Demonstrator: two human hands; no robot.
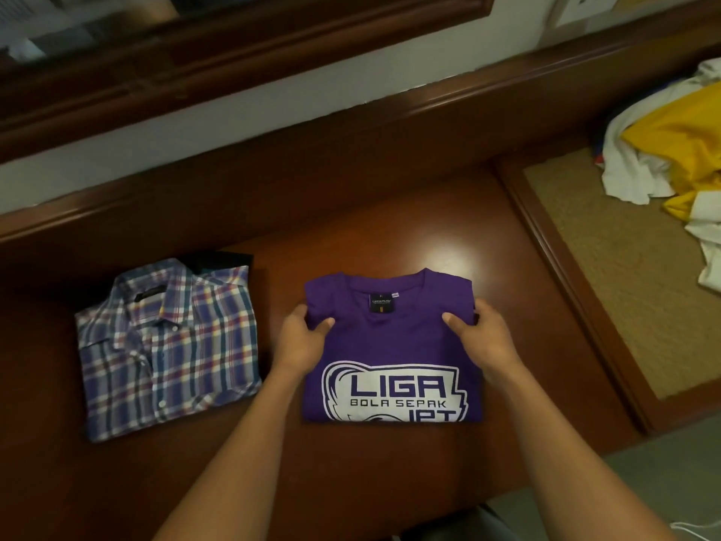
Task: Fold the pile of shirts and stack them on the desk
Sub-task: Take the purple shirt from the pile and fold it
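Head cam feed from my end: the left hand (302,337) has the left edge of the purple tee (390,345) pinched up near the shoulder. The thumb lies on top of the cloth and the fingers curl round the edge, mostly out of sight. The right hand (482,331) mirrors it on the tee's right edge, thumb on top, fingers wrapped round the side. Both forearms come in from the bottom of the view, one on either side of the print.

The purple tee is folded into a neat rectangle and lies flat on the dark wooden desk (390,228), collar pointing away from me. Its neck label (381,302) shows between the two thumbs. The white print on the front reads LIGA BOLA SEPAK, with more lettering cut off by the fold at the near edge.

Left of the purple tee, with a strip of bare wood between them, sits a folded plaid shirt (167,345), buttoned, collar at the far end too. Something black (218,261) pokes out from under its far right corner; can't tell what it is.

Off to the right of the purple tee and further back is the unfolded pile (671,150), white and yellow cloth crumpled together and running out of frame. It lies on a tan woven panel (624,287) framed in the same wood. Beyond the tee, past the desk's raised back edge, there's a pale wall with a dark wood frame (234,52) above it.
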